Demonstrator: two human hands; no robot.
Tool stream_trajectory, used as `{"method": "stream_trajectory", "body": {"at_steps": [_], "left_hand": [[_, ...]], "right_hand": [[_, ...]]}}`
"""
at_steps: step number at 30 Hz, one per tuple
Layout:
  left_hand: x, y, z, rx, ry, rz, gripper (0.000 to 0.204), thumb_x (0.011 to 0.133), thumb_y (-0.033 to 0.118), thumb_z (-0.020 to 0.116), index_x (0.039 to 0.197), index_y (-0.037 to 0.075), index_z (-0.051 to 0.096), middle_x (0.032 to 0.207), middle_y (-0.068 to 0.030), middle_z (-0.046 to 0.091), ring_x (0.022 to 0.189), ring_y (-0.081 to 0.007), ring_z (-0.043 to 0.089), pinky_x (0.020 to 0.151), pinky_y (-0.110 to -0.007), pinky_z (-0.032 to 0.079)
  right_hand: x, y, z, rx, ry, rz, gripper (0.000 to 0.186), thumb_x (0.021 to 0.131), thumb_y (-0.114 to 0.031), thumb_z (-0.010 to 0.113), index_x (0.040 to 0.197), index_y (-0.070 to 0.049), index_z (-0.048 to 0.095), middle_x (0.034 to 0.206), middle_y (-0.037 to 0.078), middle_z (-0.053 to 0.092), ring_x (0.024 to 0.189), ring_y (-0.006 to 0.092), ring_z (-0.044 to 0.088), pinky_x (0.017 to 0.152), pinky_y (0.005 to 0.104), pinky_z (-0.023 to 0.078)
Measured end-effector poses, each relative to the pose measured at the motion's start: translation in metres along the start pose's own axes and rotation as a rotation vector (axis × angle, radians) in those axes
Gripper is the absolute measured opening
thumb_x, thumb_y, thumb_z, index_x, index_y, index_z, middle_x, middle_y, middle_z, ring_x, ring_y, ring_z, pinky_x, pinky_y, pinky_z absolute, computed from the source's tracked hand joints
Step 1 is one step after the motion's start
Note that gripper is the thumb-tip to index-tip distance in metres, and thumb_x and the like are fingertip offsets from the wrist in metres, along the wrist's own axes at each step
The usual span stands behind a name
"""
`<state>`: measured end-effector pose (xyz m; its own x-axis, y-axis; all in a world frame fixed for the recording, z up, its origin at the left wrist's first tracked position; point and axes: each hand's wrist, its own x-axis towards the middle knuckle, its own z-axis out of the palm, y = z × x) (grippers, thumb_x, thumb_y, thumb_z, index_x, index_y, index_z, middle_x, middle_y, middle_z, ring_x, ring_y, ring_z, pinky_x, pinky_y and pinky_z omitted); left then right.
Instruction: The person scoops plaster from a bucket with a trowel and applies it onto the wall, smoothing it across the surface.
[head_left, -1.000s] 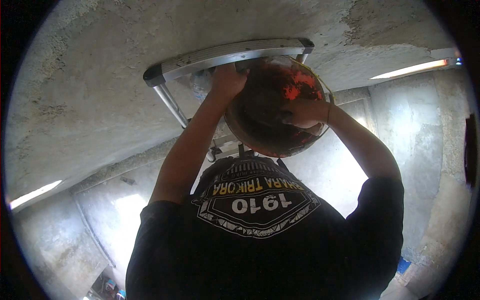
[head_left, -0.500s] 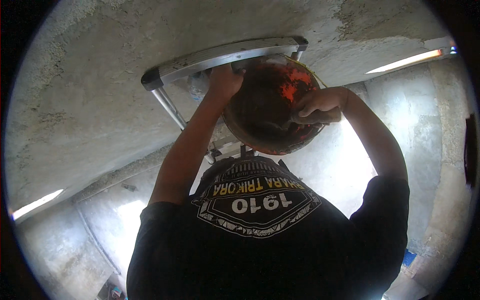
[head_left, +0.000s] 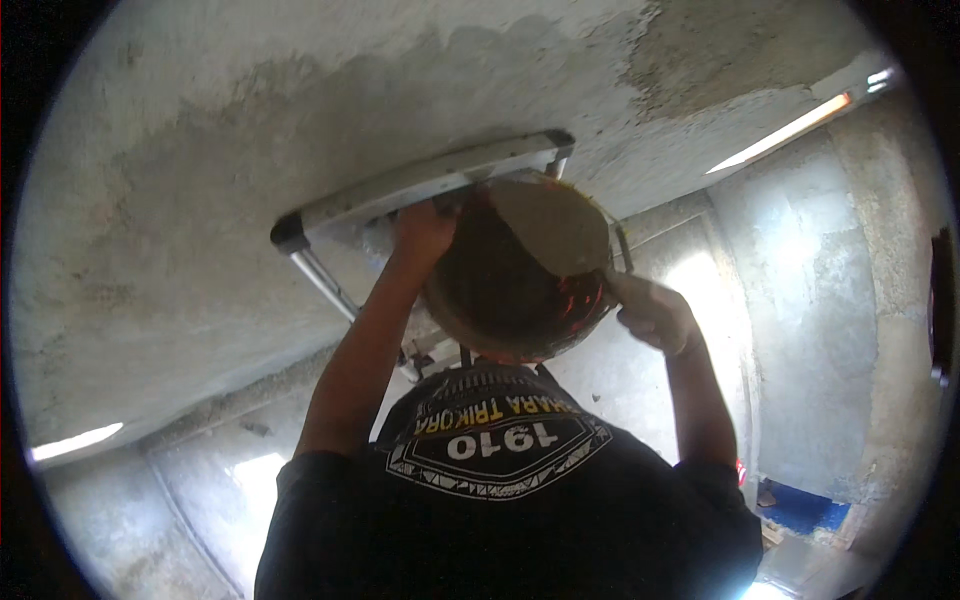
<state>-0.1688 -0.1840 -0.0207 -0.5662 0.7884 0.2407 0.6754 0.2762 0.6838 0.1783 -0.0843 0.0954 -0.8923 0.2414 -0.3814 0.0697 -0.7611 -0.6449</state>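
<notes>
A round bucket (head_left: 485, 305), dark inside with red-orange patches, sits at the aluminium ladder's top bar (head_left: 350, 205). My left hand (head_left: 425, 225) is closed at the bucket's upper left rim, just under that bar, its fingertips partly hidden. My right hand (head_left: 650, 315), blurred, grips a grey flat tool (head_left: 550, 225) at the bucket's right rim; its broad face covers the upper right of the interior. Something clear, like a plastic bottle (head_left: 376, 236), is partly visible left of my left hand.
Rough grey concrete surfaces (head_left: 180, 170) surround the ladder, with bright narrow openings (head_left: 775, 135) at both sides. My black-shirted body fills the lower middle. A blue object (head_left: 805, 505) lies at the lower right, and a dark object (head_left: 938, 300) stands at the far right edge.
My right hand has moved from inside the bucket down to its right rim, and a broad grey face now covers red patches. The ladder, bucket and left hand appear lower in view.
</notes>
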Motion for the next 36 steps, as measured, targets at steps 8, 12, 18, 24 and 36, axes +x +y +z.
{"method": "stream_trajectory", "body": {"at_steps": [8, 12, 18, 24, 36], "left_hand": [[0.0, -0.004, -0.001, 0.061, 0.019, 0.044, 0.067, 0.077, 0.027, 0.071, 0.132, 0.003, 0.043, 0.134, -0.0252, 0.044, 0.126, -0.0427, 0.039, 0.108, -0.046, 0.029], [0.0, -0.008, 0.001, 0.03, -0.004, 0.015, 0.066, 0.076, 0.026, 0.072, 0.131, 0.002, 0.045, 0.133, -0.0245, 0.046, 0.126, -0.0424, 0.039, 0.107, -0.047, 0.03], [-0.003, 0.005, -0.002, 0.047, -0.022, -0.063, 0.061, 0.076, 0.025, 0.072, 0.128, 0.003, 0.049, 0.131, -0.0244, 0.048, 0.125, -0.0422, 0.041, 0.106, -0.046, 0.031], [-0.006, -0.004, -0.007, 0.056, -0.019, -0.01, 0.063, 0.076, 0.027, 0.071, 0.129, 0.004, 0.049, 0.133, -0.0247, 0.047, 0.126, -0.0428, 0.04, 0.107, -0.047, 0.03], [-0.002, -0.018, 0.004, 0.084, 0.014, 0.025, 0.066, 0.073, 0.03, 0.074, 0.129, 0.005, 0.049, 0.135, -0.0254, 0.045, 0.127, -0.0433, 0.038, 0.107, -0.047, 0.03]], "right_hand": [[-0.02, 0.041, 0.031, 0.314, -0.119, 0.094, 0.056, 0.086, -0.023, 0.061, 0.133, -0.006, 0.036, 0.095, 0.017, 0.055, 0.053, 0.0136, 0.051, 0.04, 0.0216, 0.041], [-0.028, 0.025, 0.046, 0.204, -0.22, 0.018, 0.061, 0.092, -0.02, 0.055, 0.143, -0.005, 0.025, 0.096, 0.016, 0.055, 0.06, 0.0141, 0.055, 0.045, 0.022, 0.044], [-0.022, -0.006, 0.055, -0.158, -0.061, -0.28, 0.069, 0.094, -0.027, 0.053, 0.146, 0.001, 0.018, 0.1, 0.016, 0.055, 0.072, 0.0187, 0.058, 0.057, 0.0274, 0.049], [-0.007, -0.053, 0.09, -0.174, -0.19, -0.513, 0.073, 0.091, -0.038, 0.055, 0.144, 0.001, 0.021, 0.1, 0.018, 0.054, 0.067, 0.0204, 0.058, 0.054, 0.0288, 0.05], [0.045, -0.139, 0.164, -0.645, 0.29, -1.396, 0.053, 0.095, -0.011, 0.049, 0.142, 0.0, 0.029, 0.098, 0.007, 0.053, 0.061, 0.0096, 0.051, 0.055, 0.0234, 0.046]]}}
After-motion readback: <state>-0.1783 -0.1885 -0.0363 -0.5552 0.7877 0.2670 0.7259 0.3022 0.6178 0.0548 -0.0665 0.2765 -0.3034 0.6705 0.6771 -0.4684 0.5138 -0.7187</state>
